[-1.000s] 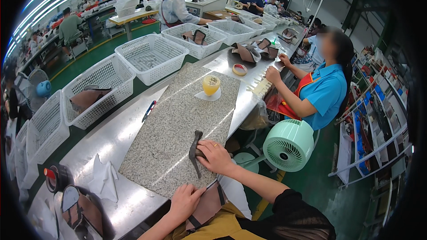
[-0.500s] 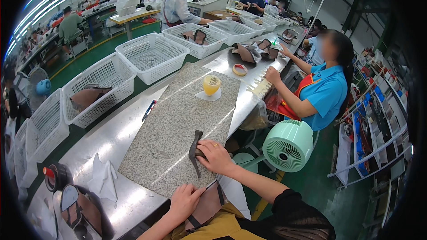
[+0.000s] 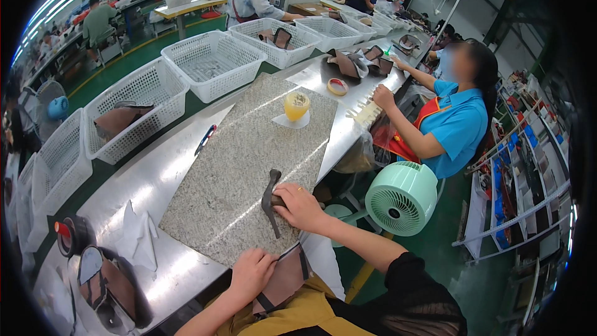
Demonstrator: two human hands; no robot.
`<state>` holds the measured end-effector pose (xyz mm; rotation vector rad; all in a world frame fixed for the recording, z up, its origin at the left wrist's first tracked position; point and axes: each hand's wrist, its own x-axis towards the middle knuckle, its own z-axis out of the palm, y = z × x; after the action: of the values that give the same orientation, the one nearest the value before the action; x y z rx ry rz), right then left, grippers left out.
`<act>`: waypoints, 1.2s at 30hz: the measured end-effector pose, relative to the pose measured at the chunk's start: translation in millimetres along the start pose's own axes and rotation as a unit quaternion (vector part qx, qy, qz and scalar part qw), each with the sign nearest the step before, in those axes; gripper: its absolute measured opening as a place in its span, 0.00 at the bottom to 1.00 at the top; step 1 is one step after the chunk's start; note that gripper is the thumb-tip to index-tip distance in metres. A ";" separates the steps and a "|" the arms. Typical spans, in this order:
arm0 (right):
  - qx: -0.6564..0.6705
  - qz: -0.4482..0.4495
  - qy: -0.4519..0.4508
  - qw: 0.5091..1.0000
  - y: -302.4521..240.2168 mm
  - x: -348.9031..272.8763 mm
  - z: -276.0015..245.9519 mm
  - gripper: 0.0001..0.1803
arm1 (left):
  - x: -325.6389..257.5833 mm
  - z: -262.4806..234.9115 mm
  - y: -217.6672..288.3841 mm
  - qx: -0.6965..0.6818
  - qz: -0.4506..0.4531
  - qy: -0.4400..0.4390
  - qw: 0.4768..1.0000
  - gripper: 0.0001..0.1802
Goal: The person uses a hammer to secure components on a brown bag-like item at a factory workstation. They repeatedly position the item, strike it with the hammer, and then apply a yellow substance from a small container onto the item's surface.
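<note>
My right hand (image 3: 302, 209) is closed round the short handle of a dark metal hammer (image 3: 271, 204), whose long curved head lies on or just above a speckled stone slab (image 3: 217, 193). Close to my body, my left hand (image 3: 252, 275) grips the upper edge of a brown shoe upper (image 3: 284, 281) with black strips, at the slab's near edge. Part of that upper is hidden under the fingers. Farther up the slab, a yellow pot (image 3: 296, 106) with a pale crusted top sits on a white scrap.
White plastic baskets (image 3: 214, 62) line the bench's far side. At the left are a white cloth (image 3: 138, 236), a black pot with a red top (image 3: 67, 236) and a brown shoe (image 3: 107, 286). A green fan (image 3: 403, 199) and a co-worker in blue (image 3: 457, 121) are on the right.
The view has shifted slightly. Both hands keep their holds on the hammer and the shoe upper, with little visible movement.
</note>
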<state>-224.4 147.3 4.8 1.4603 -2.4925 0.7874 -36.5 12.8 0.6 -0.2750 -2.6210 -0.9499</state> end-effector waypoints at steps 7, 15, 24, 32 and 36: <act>0.314 0.187 -0.162 0.917 -30.3 -31.4 -64.0 0.14 | -4.8 6.1 -8.0 0.035 0.034 -0.023 0.999 0.11; 0.323 0.210 -0.255 0.887 -62.2 -63.5 -89.8 0.08 | -5.3 2.6 -12.1 0.093 0.087 -0.018 0.992 0.14; 0.282 0.152 -0.252 0.913 -69.5 -54.3 -85.7 0.13 | -6.1 6.7 -11.1 0.112 0.104 -0.014 0.988 0.14; 0.218 0.128 -0.319 0.913 -71.3 -48.1 -81.5 0.21 | -7.6 4.3 -7.7 0.129 0.086 0.007 0.988 0.12; 0.197 0.095 -0.316 0.923 -73.2 -50.0 -77.7 0.20 | -7.2 0.5 -7.9 0.075 0.017 0.001 0.997 0.11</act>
<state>-147.0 196.7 78.7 1.8629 -3.1251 1.0324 -32.3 6.7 -7.1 -0.2790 -2.6597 -0.7379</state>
